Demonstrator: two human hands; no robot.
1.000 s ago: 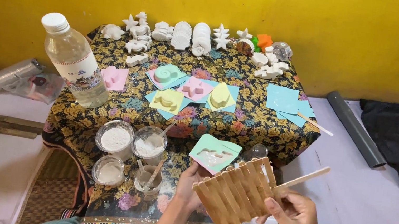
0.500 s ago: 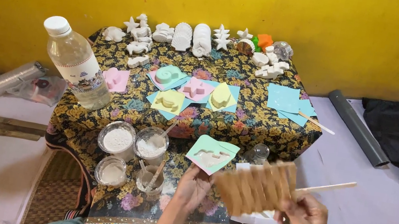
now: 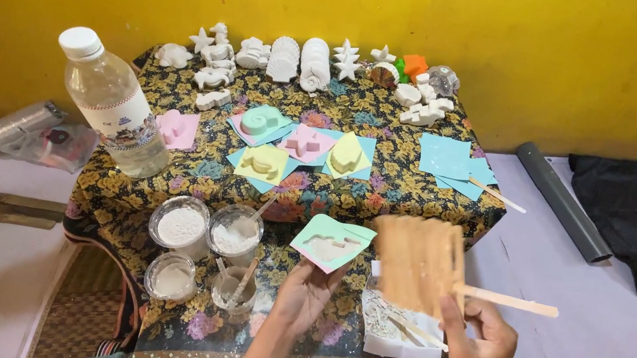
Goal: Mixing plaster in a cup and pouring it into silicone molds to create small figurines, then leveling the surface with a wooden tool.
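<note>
So the right hand [image 3: 479, 349] was gripping a fan made of wooden craft sticks [image 3: 418, 261] by its handle, blurry from motion, just right of the green paper square [image 3: 331, 241]. The left hand [image 3: 306, 294] held that square from underneath, with a white plaster cast on top. Cups of white powder [image 3: 181, 226] sat just left of the square, on the floral cloth [image 3: 385, 185].

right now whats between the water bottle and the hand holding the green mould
In the head view, two clear cups of white powder sit on the floral cloth between the water bottle and the left hand, which holds the green mould.
</note>
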